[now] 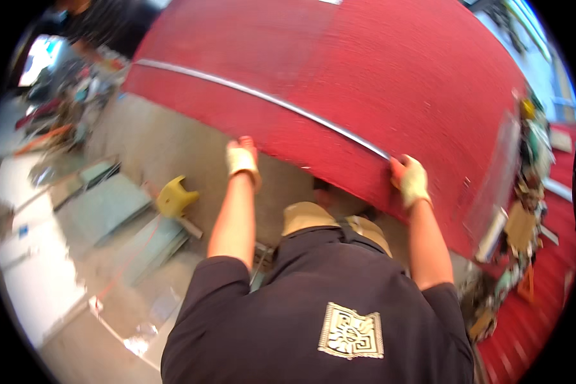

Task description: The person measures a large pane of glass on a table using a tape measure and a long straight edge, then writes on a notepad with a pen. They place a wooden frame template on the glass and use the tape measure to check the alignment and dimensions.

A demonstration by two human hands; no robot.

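Observation:
A long, thin silver metal bar (262,95) lies slantwise across a large red table (403,70). My right hand (411,180), in a pale glove with red fingertips, is closed at the bar's near right end. My left hand (242,157), gloved the same way, is at the table's near edge, apart from the bar. Motion blur smears its fingers, so their grip does not show. A clear, glass-like sheet (256,38) appears to cover the far left part of the red surface.
A narrow clear strip (495,173) lies near the table's right end, beside cluttered scraps (525,217). On the floor to the left are greenish panels (105,205) and a yellow plastic piece (175,197). Mixed clutter (64,115) stands at the far left.

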